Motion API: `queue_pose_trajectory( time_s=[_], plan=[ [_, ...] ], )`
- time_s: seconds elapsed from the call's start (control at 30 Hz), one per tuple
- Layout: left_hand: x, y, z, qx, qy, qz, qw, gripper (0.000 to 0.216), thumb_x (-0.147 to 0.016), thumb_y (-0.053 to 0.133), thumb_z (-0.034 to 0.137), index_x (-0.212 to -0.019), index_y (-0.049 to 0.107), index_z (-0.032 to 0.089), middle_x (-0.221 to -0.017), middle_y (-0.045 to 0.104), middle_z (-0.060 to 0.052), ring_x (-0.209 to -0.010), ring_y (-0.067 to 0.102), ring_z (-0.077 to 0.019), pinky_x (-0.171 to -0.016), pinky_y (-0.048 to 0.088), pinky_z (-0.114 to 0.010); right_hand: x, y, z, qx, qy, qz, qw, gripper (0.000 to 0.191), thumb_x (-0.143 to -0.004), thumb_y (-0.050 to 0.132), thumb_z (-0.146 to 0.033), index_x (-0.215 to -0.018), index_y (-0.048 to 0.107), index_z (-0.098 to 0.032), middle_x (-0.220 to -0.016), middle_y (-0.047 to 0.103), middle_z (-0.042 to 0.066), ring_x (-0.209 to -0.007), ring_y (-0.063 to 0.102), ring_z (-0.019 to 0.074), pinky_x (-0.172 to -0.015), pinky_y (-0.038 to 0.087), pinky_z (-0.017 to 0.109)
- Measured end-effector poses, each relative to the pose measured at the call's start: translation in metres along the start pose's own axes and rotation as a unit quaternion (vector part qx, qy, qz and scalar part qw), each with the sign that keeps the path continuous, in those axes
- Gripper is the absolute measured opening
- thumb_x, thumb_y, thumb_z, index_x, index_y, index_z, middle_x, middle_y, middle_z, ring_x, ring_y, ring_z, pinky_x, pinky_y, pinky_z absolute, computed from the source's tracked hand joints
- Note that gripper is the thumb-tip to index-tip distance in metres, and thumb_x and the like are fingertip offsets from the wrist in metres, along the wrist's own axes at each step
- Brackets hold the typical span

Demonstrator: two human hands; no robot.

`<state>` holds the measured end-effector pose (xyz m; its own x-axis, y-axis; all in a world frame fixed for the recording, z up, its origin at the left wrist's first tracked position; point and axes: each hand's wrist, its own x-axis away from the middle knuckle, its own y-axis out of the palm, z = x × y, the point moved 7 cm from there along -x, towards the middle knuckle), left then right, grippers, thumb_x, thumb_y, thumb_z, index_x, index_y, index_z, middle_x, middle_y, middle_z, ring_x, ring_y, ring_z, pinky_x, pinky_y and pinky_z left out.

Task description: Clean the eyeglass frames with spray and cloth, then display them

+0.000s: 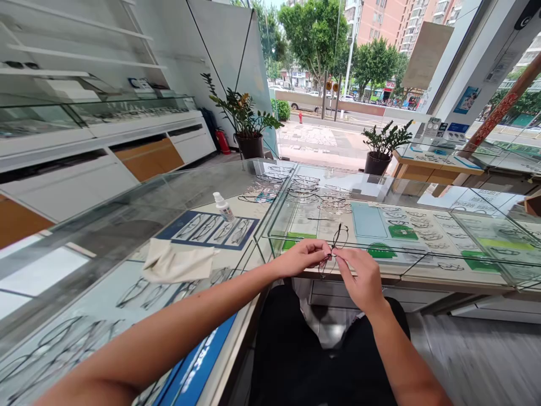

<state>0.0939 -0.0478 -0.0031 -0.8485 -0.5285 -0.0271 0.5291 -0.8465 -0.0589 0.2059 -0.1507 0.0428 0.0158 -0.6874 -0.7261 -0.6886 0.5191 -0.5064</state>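
Rising behind, a white wall [228,48] | glass counters [448,287] spread before me | potted plant [250,127] between | pale cloth [180,262], white bottle [225,208] on the glass | left hand [306,256], right hand [359,276], fingers closed in, pinch eyeglasses [336,237] near the counter's edge

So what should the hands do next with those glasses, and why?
Maybe turn the glasses a little: the fingertips of the left hand and right hand meet around them and hide part, so another angle might show more.
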Motion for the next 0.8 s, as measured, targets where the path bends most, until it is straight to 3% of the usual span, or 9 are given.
queue_pose_trajectory(
  time_s=[0.07,0.17,0.23,0.37,0.57,0.8],
  plan=[
    [0.001,-0.002,0.005,-0.026,0.025,0.019,0.999,0.052,-0.087,0.065,0.068,-0.083,0.060,0.016,-0.069,0.053,0.001,-0.063,0.045,-0.0115,-0.059,0.036,-0.024,0.005,0.005,0.016,-0.126,0.120,0.041,0.984,0.012,-0.100,0.060,-0.029,-0.103,0.072,-0.026,-0.100,0.081,0.006,-0.094,0.076,0.0214,-0.083,0.057,0.036],
    [0.003,-0.004,0.009,-0.068,0.048,0.050,0.995,0.052,-0.090,0.062,0.067,-0.082,0.061,0.016,-0.070,0.055,0.001,-0.066,0.047,-0.0126,-0.063,0.038,-0.026,0.019,0.021,0.041,-0.298,0.291,0.113,0.902,0.021,-0.091,0.071,-0.044,-0.093,0.064,-0.024,-0.091,0.079,0.005,-0.088,0.074,0.0204,-0.082,0.058,0.035],
    [0.005,-0.005,0.009,-0.094,0.049,0.065,0.992,0.050,-0.091,0.062,0.064,-0.082,0.061,0.016,-0.069,0.055,0.000,-0.064,0.046,-0.0125,-0.062,0.036,-0.025,0.023,0.035,0.049,-0.363,0.347,0.103,0.859,0.029,-0.085,0.076,-0.049,-0.089,0.064,-0.023,-0.087,0.077,0.004,-0.084,0.072,0.0194,-0.082,0.057,0.034],
    [0.005,-0.006,0.008,-0.113,0.044,0.079,0.989,0.046,-0.092,0.062,0.061,-0.080,0.062,0.016,-0.068,0.056,0.000,-0.063,0.046,-0.0125,-0.060,0.035,-0.025,0.022,0.049,0.054,-0.415,0.375,0.066,0.826,0.032,-0.077,0.081,-0.051,-0.083,0.071,-0.021,-0.086,0.074,0.004,-0.082,0.065,0.0177,-0.083,0.055,0.034],
    [0.002,-0.013,0.006,-0.049,0.038,0.110,0.992,0.048,-0.088,0.065,0.064,-0.081,0.056,0.018,-0.066,0.056,0.002,-0.055,0.042,-0.0096,-0.053,0.032,-0.024,0.024,0.047,0.061,-0.465,0.393,0.107,0.786,0.037,-0.072,0.086,-0.053,-0.087,0.074,-0.021,-0.089,0.073,0.005,-0.088,0.065,0.0191,-0.082,0.053,0.034],
    [-0.006,-0.022,-0.012,0.126,-0.028,0.145,0.981,0.041,-0.079,0.074,0.052,-0.080,0.052,0.018,-0.069,0.063,0.000,-0.048,0.043,-0.0061,-0.050,0.028,-0.022,0.021,0.029,0.064,-0.452,0.355,0.175,0.800,0.038,-0.074,0.086,-0.053,-0.093,0.071,-0.023,-0.094,0.072,0.006,-0.096,0.067,0.0223,-0.092,0.054,0.042]
  ],
)
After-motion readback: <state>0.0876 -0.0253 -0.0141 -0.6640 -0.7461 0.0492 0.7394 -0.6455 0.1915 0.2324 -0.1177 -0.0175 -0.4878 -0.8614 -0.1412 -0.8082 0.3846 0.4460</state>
